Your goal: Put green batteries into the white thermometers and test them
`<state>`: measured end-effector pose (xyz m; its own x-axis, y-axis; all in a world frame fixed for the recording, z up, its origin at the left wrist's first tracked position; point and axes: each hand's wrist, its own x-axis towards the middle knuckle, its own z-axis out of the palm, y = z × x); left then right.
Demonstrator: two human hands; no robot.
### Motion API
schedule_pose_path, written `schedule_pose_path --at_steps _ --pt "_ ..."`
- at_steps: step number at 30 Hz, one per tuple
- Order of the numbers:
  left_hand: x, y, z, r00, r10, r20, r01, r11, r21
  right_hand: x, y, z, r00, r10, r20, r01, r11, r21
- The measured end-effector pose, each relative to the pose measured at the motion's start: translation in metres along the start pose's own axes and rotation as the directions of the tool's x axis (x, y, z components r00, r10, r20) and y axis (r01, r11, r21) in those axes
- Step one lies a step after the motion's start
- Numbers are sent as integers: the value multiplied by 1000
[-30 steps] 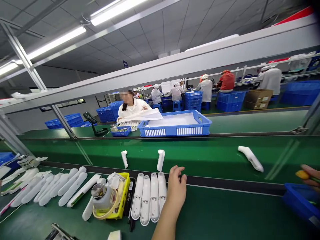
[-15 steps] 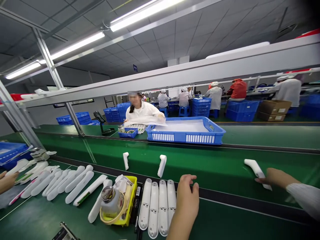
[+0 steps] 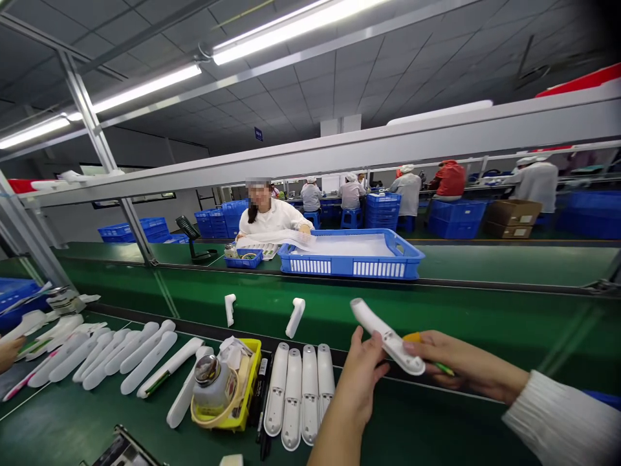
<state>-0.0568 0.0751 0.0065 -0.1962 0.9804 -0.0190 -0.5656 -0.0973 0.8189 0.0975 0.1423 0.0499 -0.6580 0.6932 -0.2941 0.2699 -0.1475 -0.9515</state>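
A white curved plastic shell (image 3: 381,327) is held above the belt's near edge, its inner side with small openings facing up. My right hand (image 3: 449,362) grips its lower right end, with a thin green and yellow item (image 3: 444,369) between the fingers. My left hand (image 3: 359,372) has its fingers on the shell's underside near the middle. Left of my left hand, several white shells (image 3: 292,398) lie side by side on the green bench. Two smaller-looking white pieces (image 3: 295,317) rest on the green belt (image 3: 194,298).
A yellow basket (image 3: 250,388) with a metal-topped bottle (image 3: 208,382) and black pens stand left of the shells. More white shells (image 3: 148,362) lie further left, by another person's hand. Beyond the belt are a blue tray (image 3: 349,265) and a person in white.
My right hand has brought a white shell from the belt at the right toward the middle. My left hand has closed onto it. The pieces on the belt appear further left.
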Motion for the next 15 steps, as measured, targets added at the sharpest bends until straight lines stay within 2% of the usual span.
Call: schedule_pose_path --at_steps 2,4,7,9,12,15 --pt "-7 11 9 998 -19 65 26 994 -105 -10 -7 22 988 2 156 -7 1000 31" --pt "-11 20 16 999 36 41 -28 985 -172 -18 -6 34 983 -1 184 -15 996 86" --pt "-14 24 18 988 136 -77 -148 973 -175 -18 14 35 999 34 24 -40 950 309" --pt "-12 24 17 977 153 -151 -174 975 -137 -14 31 31 986 140 -87 -81 871 484" --pt "-9 22 14 976 62 -211 -100 980 -172 -12 47 25 962 236 -139 -99 772 628" --pt "-8 23 14 981 13 -196 -62 968 -243 -19 43 21 965 148 -215 24 770 637"
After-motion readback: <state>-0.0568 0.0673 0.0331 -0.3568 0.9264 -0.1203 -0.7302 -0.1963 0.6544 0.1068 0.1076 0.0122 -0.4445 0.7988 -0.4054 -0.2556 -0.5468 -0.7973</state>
